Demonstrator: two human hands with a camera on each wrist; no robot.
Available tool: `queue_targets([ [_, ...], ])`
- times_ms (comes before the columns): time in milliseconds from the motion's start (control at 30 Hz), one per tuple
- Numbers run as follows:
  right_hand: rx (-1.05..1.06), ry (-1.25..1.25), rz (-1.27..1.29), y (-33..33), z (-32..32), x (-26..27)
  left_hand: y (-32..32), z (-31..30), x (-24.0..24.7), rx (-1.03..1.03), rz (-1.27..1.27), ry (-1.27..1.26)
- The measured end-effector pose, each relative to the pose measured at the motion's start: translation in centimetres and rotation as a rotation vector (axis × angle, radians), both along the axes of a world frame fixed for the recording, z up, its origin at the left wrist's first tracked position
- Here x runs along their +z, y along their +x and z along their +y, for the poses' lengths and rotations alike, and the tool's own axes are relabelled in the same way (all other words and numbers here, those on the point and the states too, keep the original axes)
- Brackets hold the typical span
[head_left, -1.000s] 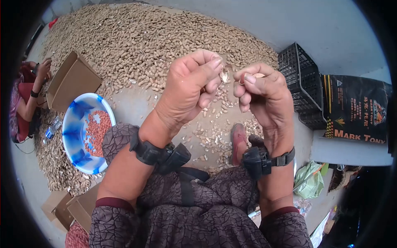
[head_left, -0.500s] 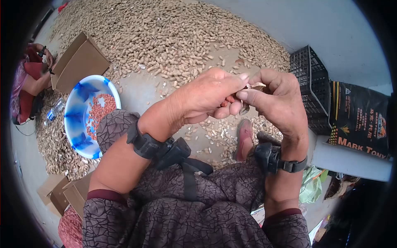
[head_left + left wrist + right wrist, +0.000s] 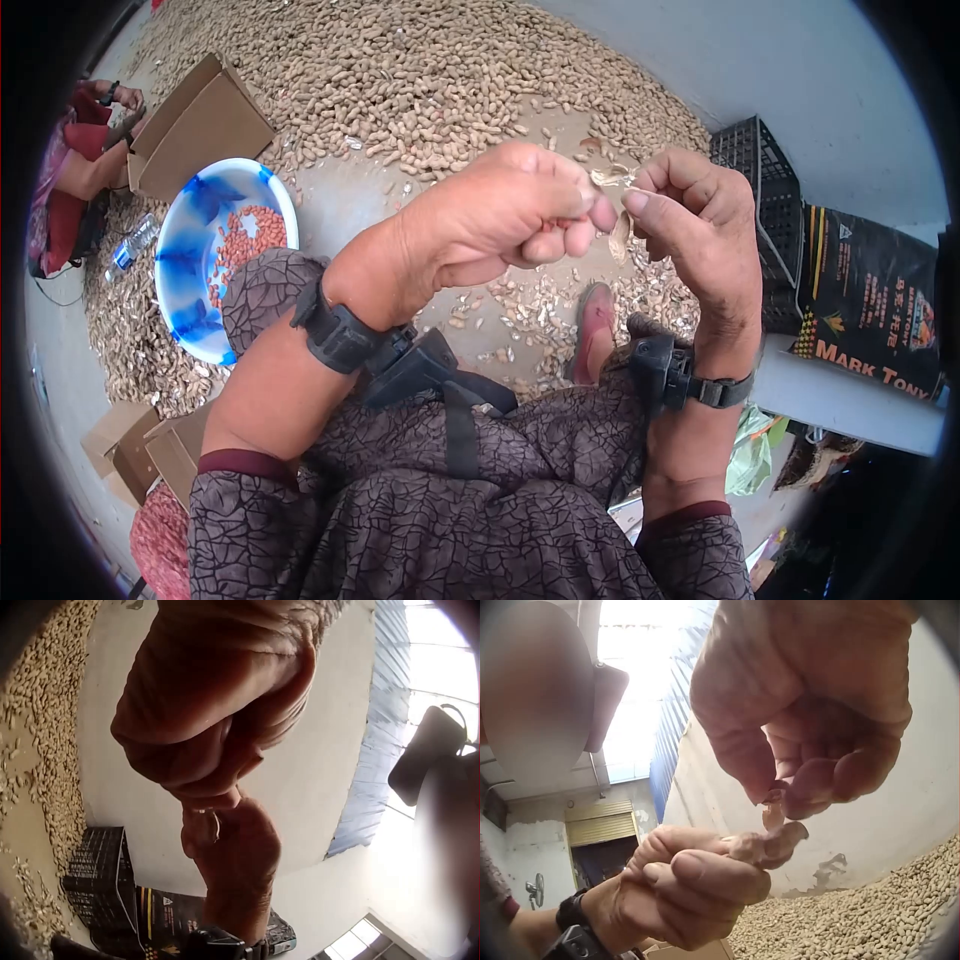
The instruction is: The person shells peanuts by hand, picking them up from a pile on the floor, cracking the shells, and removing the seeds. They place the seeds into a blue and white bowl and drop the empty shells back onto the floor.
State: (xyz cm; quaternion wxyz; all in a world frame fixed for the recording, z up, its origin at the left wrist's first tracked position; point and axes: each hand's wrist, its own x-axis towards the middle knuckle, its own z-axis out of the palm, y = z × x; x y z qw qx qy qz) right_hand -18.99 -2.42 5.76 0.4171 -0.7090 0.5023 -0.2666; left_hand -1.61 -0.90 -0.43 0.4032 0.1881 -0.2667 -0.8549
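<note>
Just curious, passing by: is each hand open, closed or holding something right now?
Left hand: closed, holding reddish peanut kernels.
Right hand: closed, fingers pinching peanut shell.

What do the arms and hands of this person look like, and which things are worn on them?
The left hand and right hand wear no gloves. The left sleeve and right sleeve are greyish purple with a black crackle pattern, each edged with a maroon cuff, leaving the forearms bare. At each wrist, a black strap carries a boxy black camera.
</note>
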Motion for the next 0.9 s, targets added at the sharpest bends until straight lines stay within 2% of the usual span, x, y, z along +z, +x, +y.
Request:
queue_targets([
  [67,0.071,0.041,0.019,-0.5,-0.3,0.0,0.2,0.6,1.5,-0.122,-0.524,-0.224],
  [100,0.197,0.175,0.224,-0.6,-0.4,0.3,0.1,0.8,1.5,-0.173,-0.621,-0.277],
  [133,0.323,0.312,0.430,-0.7,-0.5,0.4,0.3,0.8,1.5,-0.169,-0.618,-0.268],
  [200,0.349,0.353,0.408,-1.3,-0.4,-1.2,0.8,0.8,1.6,-0.232,-0.581,-0.266],
  [267,0.218,0.220,0.321,-1.6,-0.8,-2.4,1.2,0.5,1.7,-0.177,-0.528,-0.197],
  [300,0.253,0.259,0.189,-1.6,-1.1,-2.9,1.4,0.3,1.7,-0.088,-0.400,-0.111],
  [333,0.254,0.269,0.193,-1.2,-1.4,-3.6,1.6,0.2,1.8,-0.001,-0.273,-0.024],
  [400,0.274,0.244,0.303,-0.1,-1.9,-5.3,1.7,0.2,2.6,0.078,-0.255,0.024],
  [467,0.289,0.177,0.315,0.8,-2.0,-8.6,1.7,0.3,3.2,0.195,-0.224,0.089],
  [533,0.359,-0.054,0.441,1.1,-2.6,-12.8,2.0,0.2,3.0,0.213,-0.217,0.067],
  [633,0.317,-0.099,0.441,-0.5,-5.0,-23.2,2.9,-0.1,3.2,0.210,-0.163,0.029],
  [733,0.193,0.104,0.703,0.0,-3.1,-25.7,4.1,0.0,3.9,0.204,-0.178,0.060],
  [767,0.173,0.184,0.804,0.3,-2.6,-25.7,4.3,0.0,3.8,0.267,-0.143,0.139],
  [800,0.183,0.184,0.801,0.0,-2.2,-26.8,4.5,0.0,3.7,0.333,-0.108,0.216],
  [900,0.133,0.276,0.887,-1.1,-0.6,-31.5,4.5,-0.2,3.8,0.360,-0.125,0.213],
])
